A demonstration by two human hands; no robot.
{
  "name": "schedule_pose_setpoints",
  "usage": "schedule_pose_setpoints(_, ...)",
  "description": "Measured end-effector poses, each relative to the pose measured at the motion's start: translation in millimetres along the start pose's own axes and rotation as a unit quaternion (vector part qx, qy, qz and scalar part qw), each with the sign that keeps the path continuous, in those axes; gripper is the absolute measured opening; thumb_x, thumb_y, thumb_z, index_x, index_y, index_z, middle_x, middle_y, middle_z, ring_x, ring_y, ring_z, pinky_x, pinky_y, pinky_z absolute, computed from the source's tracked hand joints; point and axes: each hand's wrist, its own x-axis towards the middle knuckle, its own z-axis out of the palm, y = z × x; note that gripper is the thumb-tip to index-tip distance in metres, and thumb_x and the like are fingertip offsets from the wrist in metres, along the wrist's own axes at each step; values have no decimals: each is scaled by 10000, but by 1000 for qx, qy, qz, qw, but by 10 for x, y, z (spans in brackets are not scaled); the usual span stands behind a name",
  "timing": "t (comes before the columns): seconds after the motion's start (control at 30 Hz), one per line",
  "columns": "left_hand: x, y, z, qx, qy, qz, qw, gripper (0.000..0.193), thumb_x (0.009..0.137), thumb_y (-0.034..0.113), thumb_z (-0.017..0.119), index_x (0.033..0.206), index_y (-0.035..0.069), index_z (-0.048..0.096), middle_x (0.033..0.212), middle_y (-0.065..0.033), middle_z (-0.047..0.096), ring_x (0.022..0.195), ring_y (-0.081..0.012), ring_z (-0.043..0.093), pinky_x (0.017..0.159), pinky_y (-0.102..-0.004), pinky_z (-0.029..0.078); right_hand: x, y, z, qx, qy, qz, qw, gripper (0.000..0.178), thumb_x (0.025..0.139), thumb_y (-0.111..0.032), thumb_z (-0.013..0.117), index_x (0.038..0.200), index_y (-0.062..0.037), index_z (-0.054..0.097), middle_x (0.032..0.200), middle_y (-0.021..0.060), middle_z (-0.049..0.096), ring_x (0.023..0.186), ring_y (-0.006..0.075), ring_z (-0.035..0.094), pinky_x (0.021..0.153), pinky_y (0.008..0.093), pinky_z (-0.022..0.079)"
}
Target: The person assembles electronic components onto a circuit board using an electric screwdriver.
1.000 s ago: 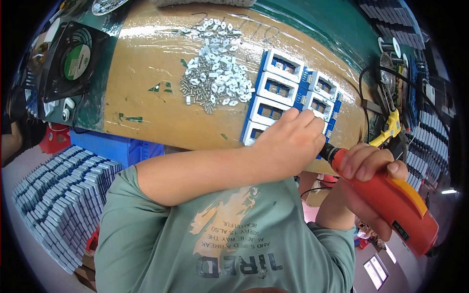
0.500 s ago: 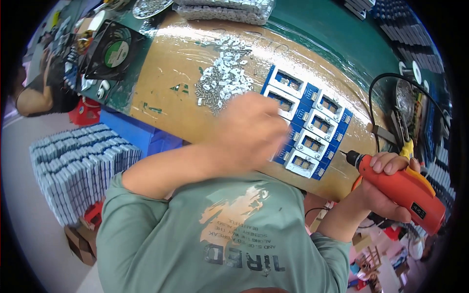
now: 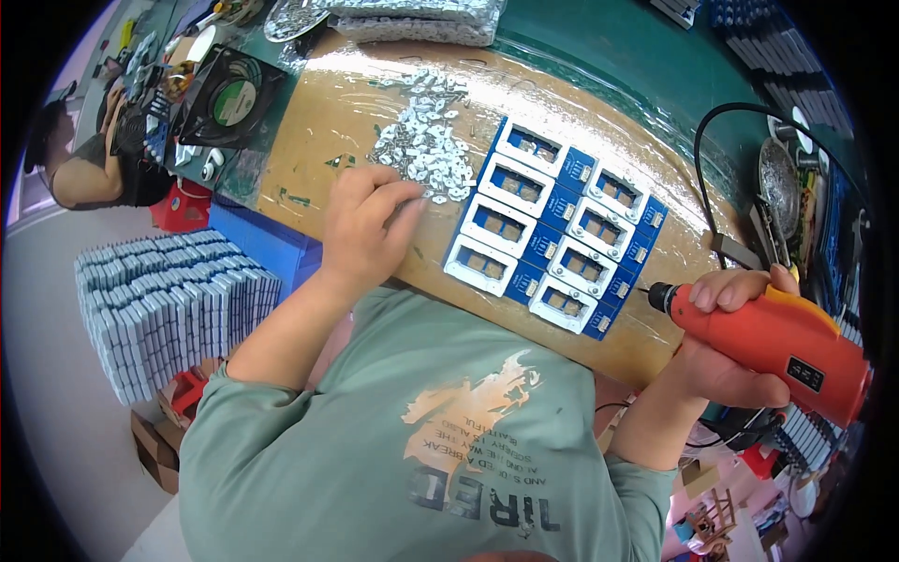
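My left hand (image 3: 368, 223) is at the near edge of a loose pile of small white clips and screws (image 3: 421, 150), its fingers bent and drawn together. Whatever lies between its fingertips is too small to make out. In my right hand (image 3: 726, 342) is a red electric screwdriver (image 3: 777, 342), its black nose toward the panel of boards. That blue circuit board panel (image 3: 562, 211) lies flat between my hands and carries white rectangular frames in two columns. Small round fasteners show on frames in the right column, such as the frame (image 3: 582, 267).
Left of the bench rise stacked pale panels (image 3: 178, 309) beside a blue bin (image 3: 267, 248). A black fan (image 3: 229, 101) and a bag of white parts (image 3: 417, 23) stand farther back. A black cable (image 3: 700, 169) curves at right. Another person (image 3: 89, 159) sits far left.
My left hand has swung left from over the board panel to the pile's edge, uncovering the left column of frames. My right hand keeps the screwdriver in nearly the same place.
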Motion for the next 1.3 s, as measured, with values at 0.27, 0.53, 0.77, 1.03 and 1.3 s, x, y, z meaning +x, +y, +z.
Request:
schedule_pose_setpoints(0.27,26,-22,-51,-47,-40,-28,998,208,811,51,795,1008,102,749,970,-74,615,908,-285,588,805,-396,476,-105,-49,-44,-26,29,-21,999,1195,685,-949,629,1400,0,508,883,79,555,731,207,550,680,352,460)
schedule_pose_setpoints(0.53,46,-102,-96,-71,-33,24,997,201,774,57,811,948,92,715,973,-70,610,906,-288,580,796,-402,454,-92,-39,-168,32,-65,-27,997,1173,720,-872,698,1469,0,462,983,122,563,785,244,562,726,378,476)
schedule_pose_setpoints(0.77,34,-128,-36,-68,-13,35,997,231,752,59,829,949,100,714,975,-59,610,903,-281,577,792,-399,451,-72,-21,-179,34,-84,-29,995,1148,734,-852,709,1470,-7,462,985,115,556,784,237,558,734,373,469)
schedule_pose_setpoints(1.03,108,-49,-2,-34,-21,39,998,201,760,60,826,925,108,722,965,-51,622,903,-266,591,791,-395,454,-46,-22,-232,38,-113,-39,992,1163,722,-842,731,1482,-10,446,1012,120,564,800,238,566,755,381,474)
schedule_pose_setpoints(1.3,109,-34,-47,-22,-51,4,998,178,787,53,816,944,103,749,976,-65,644,929,-275,608,806,-392,477,-81,-32,-82,29,-57,-30,998,1178,684,-915,669,1432,-21,500,972,99,563,779,222,552,722,365,458)
